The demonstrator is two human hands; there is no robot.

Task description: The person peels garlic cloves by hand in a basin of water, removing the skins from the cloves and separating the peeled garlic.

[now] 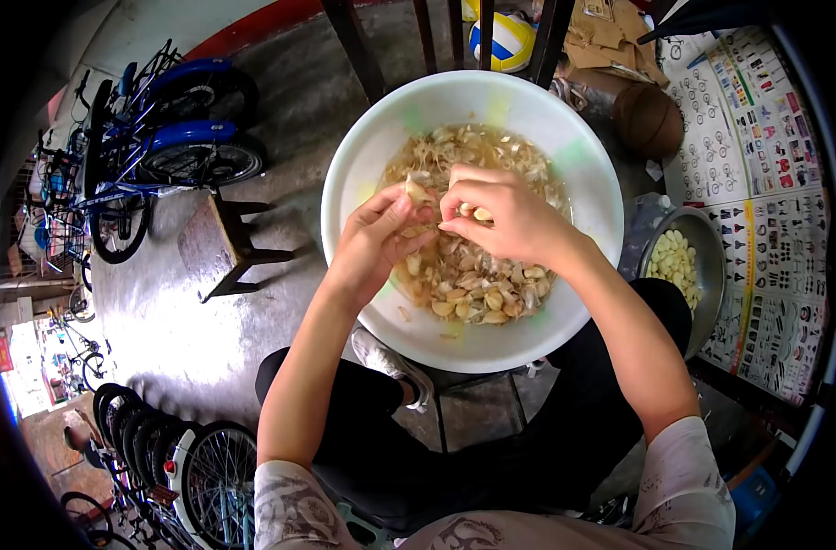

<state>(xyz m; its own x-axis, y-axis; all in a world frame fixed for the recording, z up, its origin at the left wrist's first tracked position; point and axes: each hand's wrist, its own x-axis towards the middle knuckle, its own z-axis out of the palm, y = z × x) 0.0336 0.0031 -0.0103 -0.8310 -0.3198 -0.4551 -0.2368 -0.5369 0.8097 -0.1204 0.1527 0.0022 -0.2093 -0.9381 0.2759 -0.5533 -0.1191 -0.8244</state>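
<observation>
A large white basin holds murky water with loose garlic skins and unpeeled garlic cloves. Over its middle, my left hand is closed with a garlic clove pinched at the thumb and forefinger. My right hand is beside it, fingers curled, with pale peeled garlic cloves showing inside. Its thumb and fingertip come together close to my left fingers; whether they pinch a bit of skin is too small to tell.
Right of my knee stands a metal bowl of peeled cloves. A wooden stool and several bicycles are at the left. Beyond the basin are dark bars, a volleyball and a brown ball.
</observation>
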